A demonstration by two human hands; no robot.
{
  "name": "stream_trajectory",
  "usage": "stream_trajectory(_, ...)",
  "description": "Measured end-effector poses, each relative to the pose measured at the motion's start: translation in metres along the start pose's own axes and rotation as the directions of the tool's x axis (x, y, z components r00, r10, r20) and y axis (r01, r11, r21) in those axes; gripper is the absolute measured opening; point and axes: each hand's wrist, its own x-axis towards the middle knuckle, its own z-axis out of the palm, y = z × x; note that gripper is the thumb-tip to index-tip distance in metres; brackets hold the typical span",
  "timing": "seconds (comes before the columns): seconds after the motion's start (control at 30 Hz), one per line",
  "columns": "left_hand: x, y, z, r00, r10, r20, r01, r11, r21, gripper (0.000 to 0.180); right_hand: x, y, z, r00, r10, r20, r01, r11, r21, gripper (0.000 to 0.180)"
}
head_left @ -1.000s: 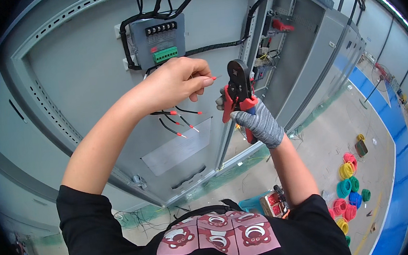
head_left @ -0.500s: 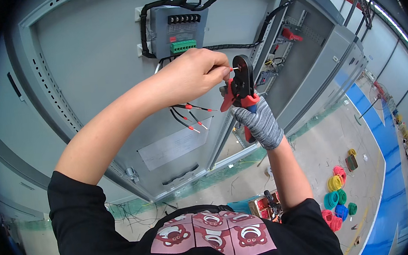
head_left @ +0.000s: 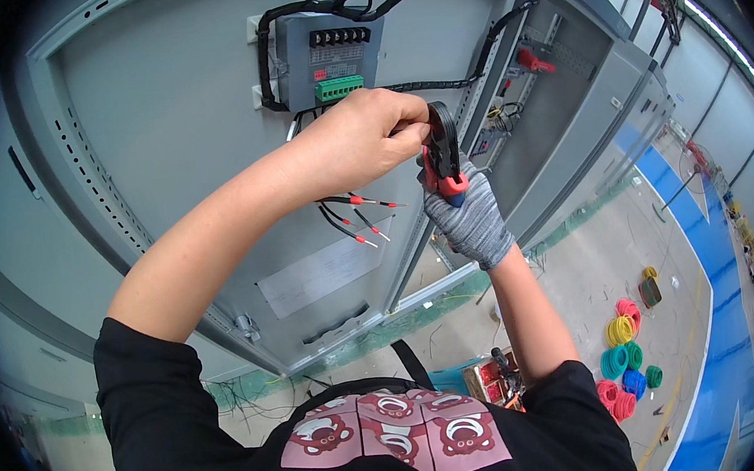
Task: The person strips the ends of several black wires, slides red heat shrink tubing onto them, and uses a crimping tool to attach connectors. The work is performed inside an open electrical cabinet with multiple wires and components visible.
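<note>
My bare left hand [head_left: 385,127] is closed in a pinch at the head of a crimping tool [head_left: 446,138]. Its fingers hide most of the wire end they hold; a red sleeve showed there in the earlier frame. My right hand [head_left: 473,217], in a grey knitted glove, wraps round the red and blue handles of the crimping tool, its black head pointing up. Below my left wrist hang several black wires [head_left: 339,221] with red ferrules on their tips. Above the left hand, a grey device [head_left: 291,53] on the cabinet door carries a green terminal block [head_left: 339,87].
A black wrapped cable bundle [head_left: 435,84] runs along the grey door panel [head_left: 164,101]. To the right stands an open cabinet [head_left: 565,117] with components inside. Coloured wire coils [head_left: 620,330] lie on the floor, and a box of tools [head_left: 491,381] sits near my body.
The crimping tool has turned so its head shows narrower, and its handles look closer together. My left fingers now cover the red-sleeved wire end. The hanging wires have shifted slightly right.
</note>
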Motion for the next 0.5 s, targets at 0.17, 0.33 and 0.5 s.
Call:
stream_trajectory(0.17,0.0,-0.003,0.001,1.0,-0.024,0.001,0.024,1.0,-0.004,0.021,0.009,0.011,0.001,0.994,-0.091,-0.053,0.084,0.989,-0.123,0.026)
stream_trajectory(0.33,0.0,0.001,-0.001,1.0,-0.015,-0.012,0.016,1.0,0.022,0.022,0.016,0.011,0.006,0.987,-0.116,-0.109,0.089,0.971,-0.223,0.025)
stream_trajectory(0.5,0.004,-0.005,0.0,0.998,0.06,-0.001,-0.06,0.992,-0.107,0.024,0.011,0.001,-0.005,1.0,-0.008,0.015,0.006,0.997,0.076,0.033)
